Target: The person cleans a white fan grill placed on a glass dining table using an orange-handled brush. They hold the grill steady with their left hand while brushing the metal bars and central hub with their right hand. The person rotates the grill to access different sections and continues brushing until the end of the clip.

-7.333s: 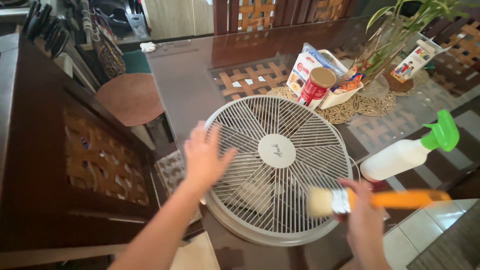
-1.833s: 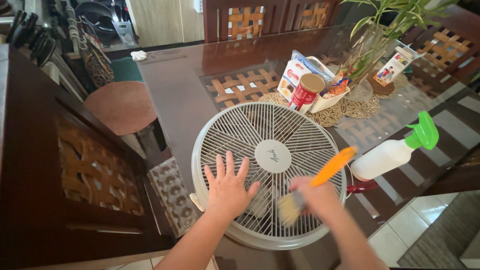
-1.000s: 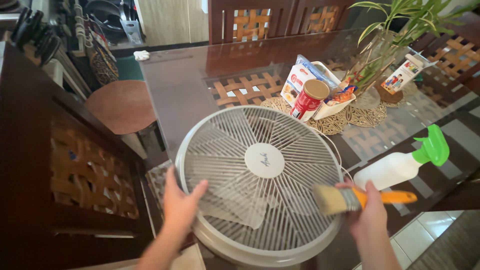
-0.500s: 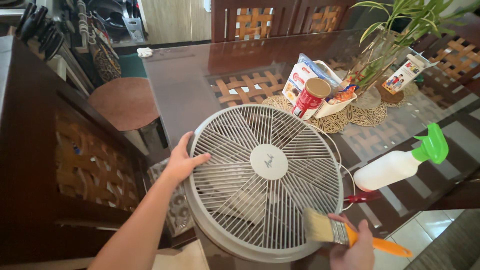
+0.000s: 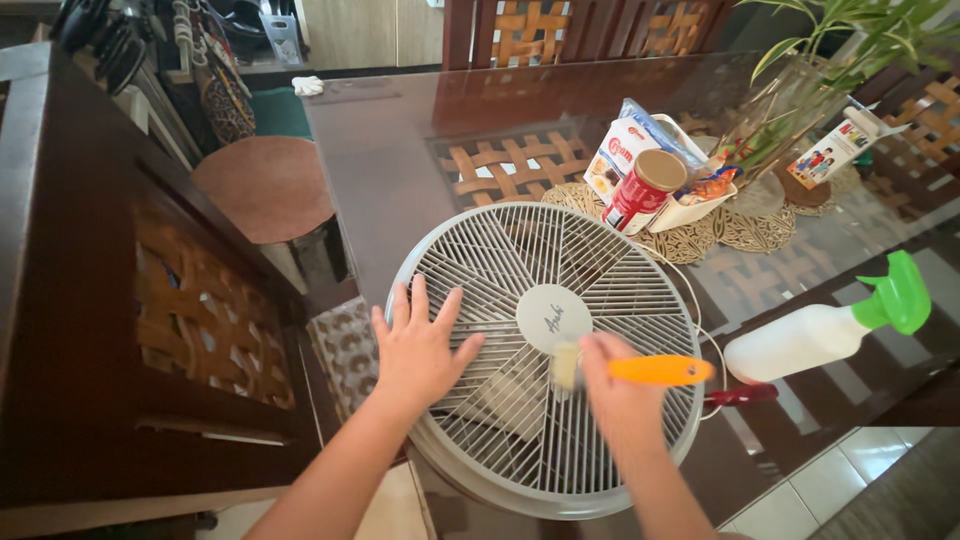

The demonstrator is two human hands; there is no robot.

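Left hand [image 5: 422, 347] lies flat on the round grey fan grille [image 5: 545, 355], fingers spread wide and palm pressed to the slats on its left side, gripping nothing. Right hand [image 5: 615, 395], blurred, is closed around a paintbrush [image 5: 630, 370] with an orange handle; the handle points out to the right, and the pale bristles touch the slats just below the grille's plain round hub. That grille rests face up on the near corner of the glass-topped wooden table [image 5: 390, 190], its front rim jutting a little past the table edge. Just beside it on the right lies a white spray bottle [image 5: 815, 335] with a green trigger head, tipped on its side. Beyond the grille, on woven mats, stand a red canister [image 5: 640, 192] with a brown lid, a white tray [image 5: 690, 205] of packets and a leafy plant [image 5: 800, 90] in a clear vase. A carved wooden chair [image 5: 150, 300] stands at the left
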